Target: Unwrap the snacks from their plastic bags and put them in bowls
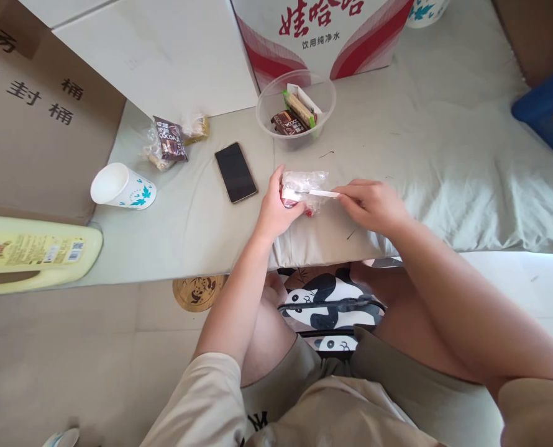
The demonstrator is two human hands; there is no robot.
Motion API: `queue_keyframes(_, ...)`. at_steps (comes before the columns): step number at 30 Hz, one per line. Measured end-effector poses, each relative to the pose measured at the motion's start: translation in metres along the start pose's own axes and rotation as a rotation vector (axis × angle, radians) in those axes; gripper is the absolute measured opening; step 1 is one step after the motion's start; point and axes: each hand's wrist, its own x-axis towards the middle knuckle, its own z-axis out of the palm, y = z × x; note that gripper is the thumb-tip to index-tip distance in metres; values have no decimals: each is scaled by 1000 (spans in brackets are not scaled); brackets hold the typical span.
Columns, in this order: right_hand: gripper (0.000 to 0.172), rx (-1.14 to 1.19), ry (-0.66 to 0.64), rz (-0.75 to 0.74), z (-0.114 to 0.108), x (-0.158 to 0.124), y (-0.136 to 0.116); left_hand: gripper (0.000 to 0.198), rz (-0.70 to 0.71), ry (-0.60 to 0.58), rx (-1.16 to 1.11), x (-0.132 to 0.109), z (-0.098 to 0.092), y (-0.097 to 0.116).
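Near edge of pale grey-green cloth [444,161], centre: both hands on 1 clear crinkled plastic packet [307,182], red contents inside, resting on the cloth. Left hand [274,208] closed round packet's left end, thumb on top; prob. bracing it flat against the surface. Right hand [374,205] fingers pinched together on thin white strip [322,194] along packet's near side, pull directed right, opp. the left's hold. Far of the hands, round clear plastic bowl [263,115] w/ brown and green wrapped snacks, within easy reach. Black smartphone [235,172] face up just left of left hand. Further left: brown cocoa wrappers [169,141], white paper cup w/ teal leaf print [120,186] on its side, well apart.
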Motion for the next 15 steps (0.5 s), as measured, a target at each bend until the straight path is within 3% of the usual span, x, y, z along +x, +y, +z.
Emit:
queue_keyframes(5, 30, -51, -6, 109, -21, -10, 28, 72, 30, 47, 105, 1, -13, 4)
queue_keyframes(9, 31, -132, 182, 284, -24, -13, 37, 54, 42, 110, 132, 1, -16, 9)
queue_keyframes(12, 36, -127, 310, 226, -17, -10, 31, 43, 20, 147, 160, 1, -15, 11)
queue_keyframes(15, 37, -6, 233, 105, -7, -5, 18, 26, -5, 192, 97, 2, -13, 11)
